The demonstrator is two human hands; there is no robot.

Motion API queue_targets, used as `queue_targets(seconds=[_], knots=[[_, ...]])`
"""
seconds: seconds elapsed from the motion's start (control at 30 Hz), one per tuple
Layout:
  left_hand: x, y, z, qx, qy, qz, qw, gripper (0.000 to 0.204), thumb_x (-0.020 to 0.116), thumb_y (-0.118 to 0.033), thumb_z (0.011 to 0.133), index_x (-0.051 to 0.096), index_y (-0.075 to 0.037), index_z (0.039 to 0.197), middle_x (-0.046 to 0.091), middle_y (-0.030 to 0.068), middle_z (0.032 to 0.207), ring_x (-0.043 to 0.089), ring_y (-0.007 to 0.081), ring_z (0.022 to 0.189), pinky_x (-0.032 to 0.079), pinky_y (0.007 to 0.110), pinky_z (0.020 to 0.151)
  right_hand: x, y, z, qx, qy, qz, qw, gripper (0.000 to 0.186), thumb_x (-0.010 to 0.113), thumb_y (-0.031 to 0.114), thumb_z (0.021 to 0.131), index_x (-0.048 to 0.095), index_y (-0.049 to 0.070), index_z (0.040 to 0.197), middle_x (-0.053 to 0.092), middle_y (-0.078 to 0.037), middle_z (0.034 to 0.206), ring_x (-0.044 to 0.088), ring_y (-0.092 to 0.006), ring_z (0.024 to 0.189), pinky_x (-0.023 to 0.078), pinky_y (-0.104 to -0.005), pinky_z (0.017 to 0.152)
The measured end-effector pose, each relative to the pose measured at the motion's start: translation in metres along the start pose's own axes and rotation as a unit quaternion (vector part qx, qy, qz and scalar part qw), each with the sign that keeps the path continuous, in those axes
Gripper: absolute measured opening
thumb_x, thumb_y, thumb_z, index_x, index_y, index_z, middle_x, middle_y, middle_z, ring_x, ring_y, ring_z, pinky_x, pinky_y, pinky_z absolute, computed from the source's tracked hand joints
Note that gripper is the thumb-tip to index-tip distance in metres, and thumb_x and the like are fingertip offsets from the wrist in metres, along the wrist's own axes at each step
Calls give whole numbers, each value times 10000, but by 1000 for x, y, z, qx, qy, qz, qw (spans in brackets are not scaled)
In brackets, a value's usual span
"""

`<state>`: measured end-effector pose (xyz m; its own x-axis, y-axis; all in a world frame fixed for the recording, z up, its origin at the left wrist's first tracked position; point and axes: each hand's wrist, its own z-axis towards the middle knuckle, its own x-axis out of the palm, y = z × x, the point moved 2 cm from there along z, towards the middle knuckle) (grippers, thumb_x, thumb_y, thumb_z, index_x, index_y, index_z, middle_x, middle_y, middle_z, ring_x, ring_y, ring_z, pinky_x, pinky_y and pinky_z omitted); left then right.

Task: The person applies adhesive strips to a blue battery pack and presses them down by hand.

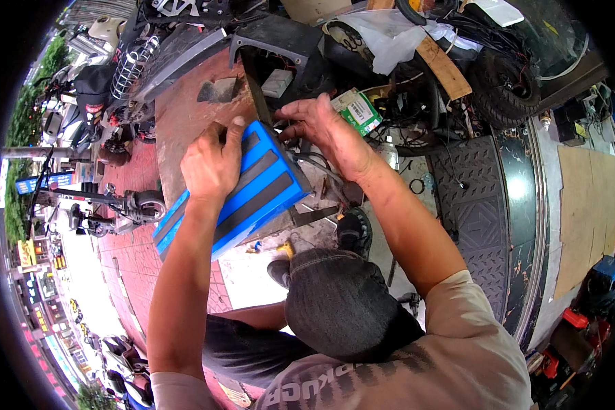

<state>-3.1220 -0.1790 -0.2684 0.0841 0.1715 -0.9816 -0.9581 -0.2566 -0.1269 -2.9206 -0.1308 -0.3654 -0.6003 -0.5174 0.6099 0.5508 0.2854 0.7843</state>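
Observation:
A blue-wrapped block with black strips along it, apparently a battery pack (256, 188), lies tilted in front of me. My left hand (213, 162) lies over its upper left side, fingers curled against it and thumb pointing up. Beside the pack's far right corner, my right hand (331, 133) is raised with its fingers apart and nothing in it. Dark cables (321, 167) run by the pack's right end, partly hidden by my right hand and wrist.
A green-and-white box (357, 111) lies right of my right hand, near a clear bottle (388, 152). Farther back are a black plastic housing (277, 41), a wooden strip (444, 67) and a tyre (504, 89). A black ribbed mat (471, 219) covers ground on the right.

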Motion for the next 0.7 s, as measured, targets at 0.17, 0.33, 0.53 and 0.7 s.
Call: queue_targets(seconds=[0.17,0.33,0.53,0.7], knots=[[-1,-1,1,-9,-1,13,1000,622,455,-613,1040,722,-52,1039,718,294,1006,674,502,1008,510,558,881,2,9,-10,-32,9,-93,995,823,421,734,1025,573,4,1373,613,-104,1287,581,-194,1200,388,-348,1106],[-3,0,-3,-17,-4,0,1000,608,468,-601,1036,722,-49,1046,719,294,1014,672,504,1019,508,554,892,2,5,-20,38,37,-128,990,878,378,735,1034,531,-25,1446,572,-157,1451,509,-247,1371,342,-355,1175],[-6,-6,-2,-35,3,9,999,611,462,-610,1028,731,-65,1091,718,296,1072,670,496,1066,508,544,924,-46,24,-19,-27,-188,-52,980,1051,297,846,964,521,-55,1456,530,-279,1500,473,-367,1448,307,-474,1239],[-3,0,-4,-25,1,3,1000,646,453,-637,1018,737,-69,1137,718,308,1085,677,490,1088,514,554,957,-69,71,-105,-58,-138,236,960,1193,365,927,867,464,-96,1473,490,-358,1499,497,-475,1401,358,-540,1208]])
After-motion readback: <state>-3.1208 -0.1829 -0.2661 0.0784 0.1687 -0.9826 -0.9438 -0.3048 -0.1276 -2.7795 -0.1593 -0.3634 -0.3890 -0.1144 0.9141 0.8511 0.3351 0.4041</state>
